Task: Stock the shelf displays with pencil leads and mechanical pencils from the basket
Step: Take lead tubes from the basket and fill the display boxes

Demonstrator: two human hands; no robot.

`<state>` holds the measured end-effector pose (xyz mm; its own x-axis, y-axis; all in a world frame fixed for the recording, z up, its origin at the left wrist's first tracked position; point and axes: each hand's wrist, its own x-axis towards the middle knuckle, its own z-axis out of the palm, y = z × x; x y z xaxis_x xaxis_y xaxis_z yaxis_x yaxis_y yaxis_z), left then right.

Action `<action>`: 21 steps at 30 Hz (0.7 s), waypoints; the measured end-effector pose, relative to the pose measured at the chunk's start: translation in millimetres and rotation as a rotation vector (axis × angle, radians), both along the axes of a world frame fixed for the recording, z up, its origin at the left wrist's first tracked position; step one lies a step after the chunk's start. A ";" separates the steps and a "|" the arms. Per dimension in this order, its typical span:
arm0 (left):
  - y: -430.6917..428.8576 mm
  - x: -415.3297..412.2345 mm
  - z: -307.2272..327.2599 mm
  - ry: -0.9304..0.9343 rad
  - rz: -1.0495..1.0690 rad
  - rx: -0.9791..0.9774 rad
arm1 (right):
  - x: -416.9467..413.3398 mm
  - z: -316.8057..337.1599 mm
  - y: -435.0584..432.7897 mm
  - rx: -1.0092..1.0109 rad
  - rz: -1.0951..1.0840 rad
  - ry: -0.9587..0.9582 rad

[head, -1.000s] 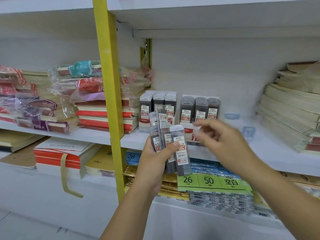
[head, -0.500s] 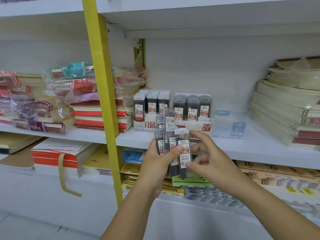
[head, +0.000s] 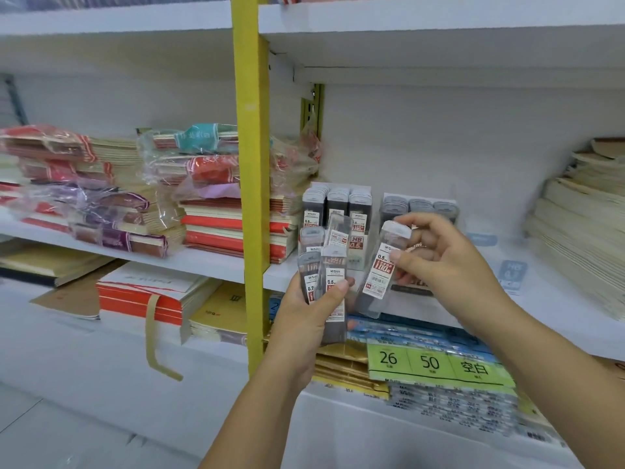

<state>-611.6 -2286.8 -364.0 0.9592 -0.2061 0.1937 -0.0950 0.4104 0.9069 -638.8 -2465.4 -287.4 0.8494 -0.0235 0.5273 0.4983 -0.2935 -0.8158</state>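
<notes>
Four lead packs fan loosely in my left hand (head: 304,319); my right hand (head: 436,255) pinches one 0.5 pack (head: 380,270) before the shelf display (head: 338,206); I could slot it among 0.7s

Left hand (head: 304,319) and right hand (head: 443,262) bare, forearms unsleeved.

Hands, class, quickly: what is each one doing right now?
Left hand: closed on a bunch of pencil lead cases.
Right hand: pinching one 0.5 lead case.
</notes>
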 end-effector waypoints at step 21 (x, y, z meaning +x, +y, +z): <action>46.7 24.8 -3.1 0.023 0.130 -0.080 | 103.6 67.5 35.8 -0.838 -0.326 -0.060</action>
